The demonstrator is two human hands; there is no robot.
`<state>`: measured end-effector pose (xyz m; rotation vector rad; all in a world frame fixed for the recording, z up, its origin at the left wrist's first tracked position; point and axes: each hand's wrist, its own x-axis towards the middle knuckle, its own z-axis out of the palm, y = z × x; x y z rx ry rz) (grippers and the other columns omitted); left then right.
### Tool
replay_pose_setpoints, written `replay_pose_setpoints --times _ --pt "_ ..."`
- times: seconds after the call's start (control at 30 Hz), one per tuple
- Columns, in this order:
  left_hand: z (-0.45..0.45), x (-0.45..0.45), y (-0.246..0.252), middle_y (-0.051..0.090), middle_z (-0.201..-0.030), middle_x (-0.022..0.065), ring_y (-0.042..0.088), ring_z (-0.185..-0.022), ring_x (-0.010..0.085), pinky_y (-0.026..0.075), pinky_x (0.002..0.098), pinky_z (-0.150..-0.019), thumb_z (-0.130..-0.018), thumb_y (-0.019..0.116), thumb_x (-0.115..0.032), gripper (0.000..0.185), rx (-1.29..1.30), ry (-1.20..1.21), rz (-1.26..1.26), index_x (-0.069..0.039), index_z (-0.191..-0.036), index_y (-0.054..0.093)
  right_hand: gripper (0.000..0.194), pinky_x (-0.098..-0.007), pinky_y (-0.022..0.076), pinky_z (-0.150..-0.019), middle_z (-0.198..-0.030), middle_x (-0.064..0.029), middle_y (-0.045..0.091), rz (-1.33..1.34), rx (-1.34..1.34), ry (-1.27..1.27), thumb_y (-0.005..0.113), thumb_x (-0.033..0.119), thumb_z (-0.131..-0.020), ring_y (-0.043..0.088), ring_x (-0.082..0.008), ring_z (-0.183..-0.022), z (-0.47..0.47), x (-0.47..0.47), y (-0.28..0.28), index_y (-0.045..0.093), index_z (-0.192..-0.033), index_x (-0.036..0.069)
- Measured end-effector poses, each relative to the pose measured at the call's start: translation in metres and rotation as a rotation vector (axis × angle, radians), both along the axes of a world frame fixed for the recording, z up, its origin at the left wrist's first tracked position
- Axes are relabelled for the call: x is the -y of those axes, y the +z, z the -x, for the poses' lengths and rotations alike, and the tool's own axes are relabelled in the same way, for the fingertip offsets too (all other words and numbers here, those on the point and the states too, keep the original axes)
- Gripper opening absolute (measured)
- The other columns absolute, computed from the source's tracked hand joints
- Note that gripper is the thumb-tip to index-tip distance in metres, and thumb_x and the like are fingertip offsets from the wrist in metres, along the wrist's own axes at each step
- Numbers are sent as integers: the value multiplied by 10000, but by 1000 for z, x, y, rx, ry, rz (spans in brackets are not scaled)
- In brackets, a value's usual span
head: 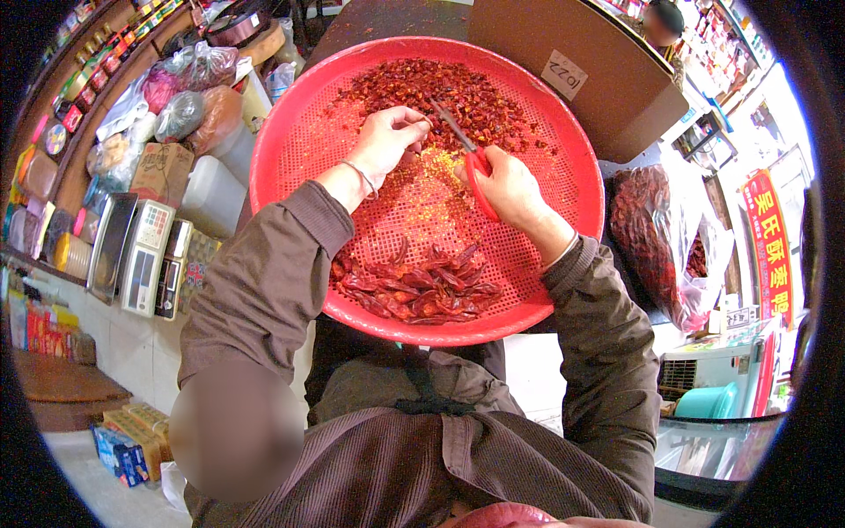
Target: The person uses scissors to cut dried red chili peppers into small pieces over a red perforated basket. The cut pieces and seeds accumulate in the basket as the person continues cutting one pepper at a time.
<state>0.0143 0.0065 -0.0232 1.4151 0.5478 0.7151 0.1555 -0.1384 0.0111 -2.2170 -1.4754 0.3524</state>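
A round red plastic sieve tray (297,155) lies before me. Cut dried red chilli pieces (455,92) are heaped at its far side, loose yellow seeds (432,178) are scattered around the middle, and whole dried chillies (416,284) lie at the near side. My right hand (505,181) holds red-handled scissors (480,181), their blades pointing up and left over the cut pieces. To their left, my left hand (389,145) pinches a small piece of what looks like dried chilli (424,121) between thumb and fingertips, close to the blades; the fingers partly hide it.
A cardboard box (581,72) stands behind the tray at the right. A plastic bag of dried chillies (650,244) sits to the right. On the left are a weighing scale (148,257), a white plastic container (212,195) and several filled bags (179,115). Another person (662,23) is at the upper right.
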Motion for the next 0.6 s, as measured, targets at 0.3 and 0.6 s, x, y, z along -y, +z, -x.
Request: replay_pose_setpoints --times 0.3,0.6 --pt "-1 3 5 609 -885 58 609 -805 145 527 277 -724 -903 519 -106 139 135 -66 75 -16 -1003 556 540 -437 460 -761 -857 -234 618 2 5 11 585 525 -757 603 -379 -866 2 1 -2 568 -915 9" --pt "-2 5 5 609 -900 53 602 -828 145 518 278 -729 -904 513 -104 131 132 -128 25 -21 -993 562 540 -443 462 -745 -830 -235 614 5 -11 40 592 532 -749 601 -385 -845 2 1 -1 564 -880 9"
